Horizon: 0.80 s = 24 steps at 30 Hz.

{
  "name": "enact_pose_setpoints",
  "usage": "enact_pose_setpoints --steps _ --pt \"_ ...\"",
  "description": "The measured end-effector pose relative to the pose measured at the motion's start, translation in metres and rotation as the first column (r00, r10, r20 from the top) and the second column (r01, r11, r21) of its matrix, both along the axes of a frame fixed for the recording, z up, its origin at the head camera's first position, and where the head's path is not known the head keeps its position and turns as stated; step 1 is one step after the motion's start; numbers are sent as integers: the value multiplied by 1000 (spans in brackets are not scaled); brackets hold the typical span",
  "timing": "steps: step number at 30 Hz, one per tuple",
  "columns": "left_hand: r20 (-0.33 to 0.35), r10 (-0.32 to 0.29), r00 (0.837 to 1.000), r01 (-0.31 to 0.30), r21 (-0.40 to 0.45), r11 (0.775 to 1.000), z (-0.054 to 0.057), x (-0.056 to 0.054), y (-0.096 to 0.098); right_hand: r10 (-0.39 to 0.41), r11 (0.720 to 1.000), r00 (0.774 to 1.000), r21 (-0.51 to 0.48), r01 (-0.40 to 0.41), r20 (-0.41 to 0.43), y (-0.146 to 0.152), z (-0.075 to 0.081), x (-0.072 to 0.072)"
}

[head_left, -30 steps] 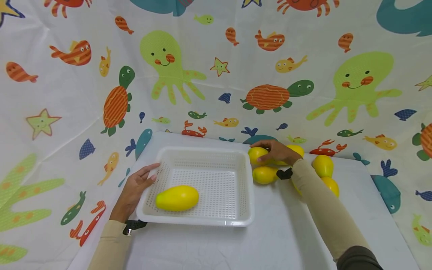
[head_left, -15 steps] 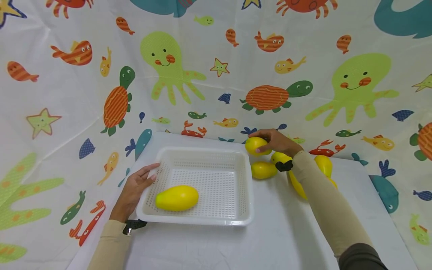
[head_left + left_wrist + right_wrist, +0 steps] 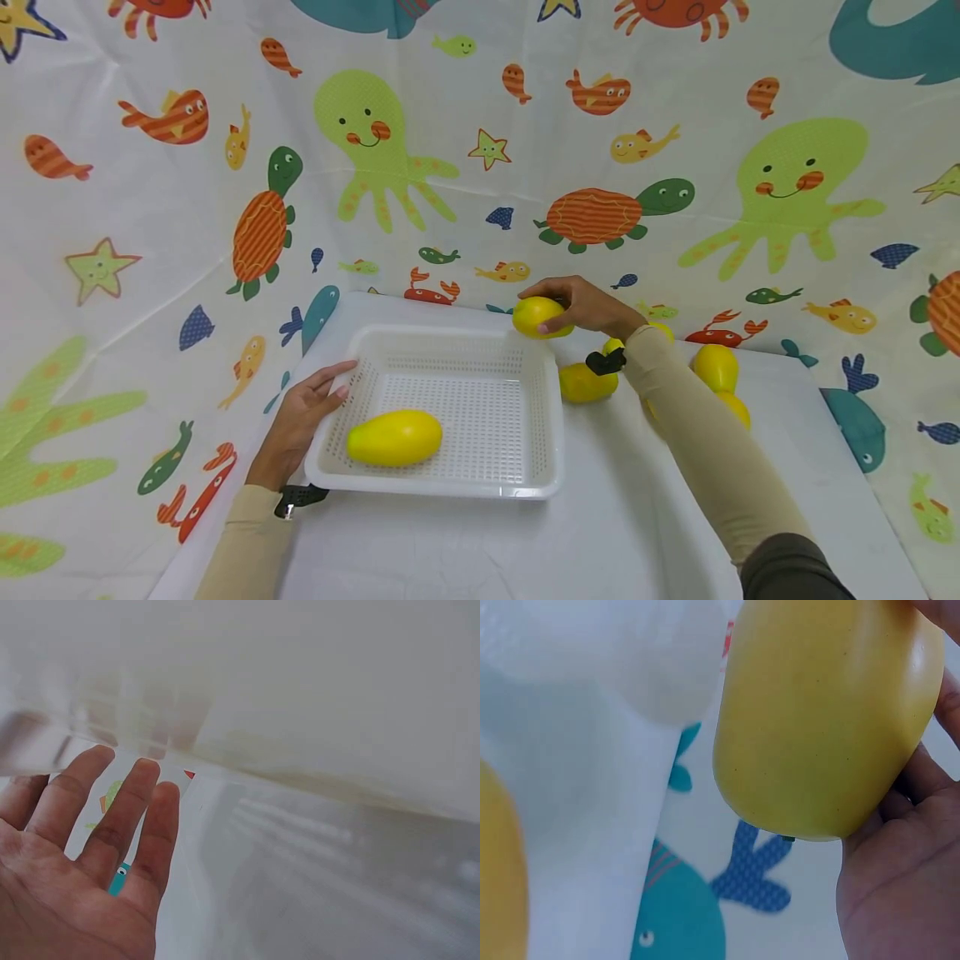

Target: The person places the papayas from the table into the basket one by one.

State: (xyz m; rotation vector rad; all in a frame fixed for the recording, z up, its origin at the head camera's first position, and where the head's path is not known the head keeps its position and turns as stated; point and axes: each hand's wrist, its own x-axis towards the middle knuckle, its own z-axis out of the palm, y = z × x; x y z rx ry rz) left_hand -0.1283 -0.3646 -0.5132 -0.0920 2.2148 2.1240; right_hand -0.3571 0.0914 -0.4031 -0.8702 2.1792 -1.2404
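Note:
A white plastic basket (image 3: 480, 483) with a perforated bottom sits on the white table, and one yellow papaya (image 3: 395, 437) lies inside it at the left front. My left hand (image 3: 296, 425) is at the basket's left side, its relaxed fingertips (image 3: 161, 795) right at the outer wall and rim. My right hand (image 3: 588, 307) grips a second yellow papaya (image 3: 538, 317), thumb on the near side and fingers over the far side. This papaya is raised over the basket's back right corner. Small specks and a tiny dark green stub show on it in the right wrist view.
Right of the basket lies a yellow fruit (image 3: 587, 383), with others partly hidden behind my right wrist. Farther right are two more yellow fruits (image 3: 716, 368), close together. A white cloth (image 3: 487, 108) printed with sea animals hangs along the table's back and left.
My right hand has lifted the papaya from the group on the right and carried it left to the basket's back right corner. The left hand and basket have stayed in place.

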Motion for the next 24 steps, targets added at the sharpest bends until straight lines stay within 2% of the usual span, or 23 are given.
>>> enact_pose_setpoints --steps 14,24 --pt "-12 2 1000 -2 -11 1000 0 -1 0 122 992 993 32 -121 -9 -46 -6 21" --pt "4 9 1000 -9 15 1000 -1 -1 0 188 981 982 52 -189 10 -86 -21 31"
